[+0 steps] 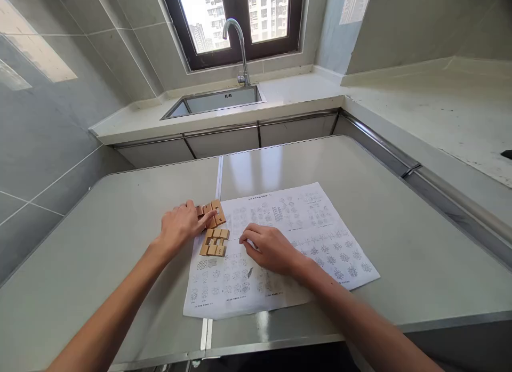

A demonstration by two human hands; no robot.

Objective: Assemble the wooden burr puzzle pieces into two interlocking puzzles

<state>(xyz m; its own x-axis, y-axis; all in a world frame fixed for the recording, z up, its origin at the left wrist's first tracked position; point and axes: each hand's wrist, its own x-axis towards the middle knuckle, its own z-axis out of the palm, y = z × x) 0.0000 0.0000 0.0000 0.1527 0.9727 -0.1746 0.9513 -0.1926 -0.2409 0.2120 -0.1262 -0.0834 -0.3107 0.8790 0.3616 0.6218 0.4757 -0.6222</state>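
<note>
My left hand (pixel 182 221) is closed at the left edge of a printed sheet, its thumb pressed across several light wooden puzzle pieces (pixel 218 212) with dark numerals on them. Its other fingers curl behind the pieces and are partly hidden. Just below, a small group of notched wooden puzzle pieces (pixel 215 243) sits on the paper, apart from my hands. My right hand (pixel 272 248) rests over the middle of the sheet (pixel 288 276), fingers curled in with nothing visible in them. Rows of small line diagrams cover the paper.
The sheet lies on a pale folding table (pixel 160 308) with a metal seam. Beyond it stands a white counter (pixel 296 95) with a sink (pixel 218 101) and a tall faucet (pixel 242 47) under a window. Another counter (pixel 432 105) runs along the right.
</note>
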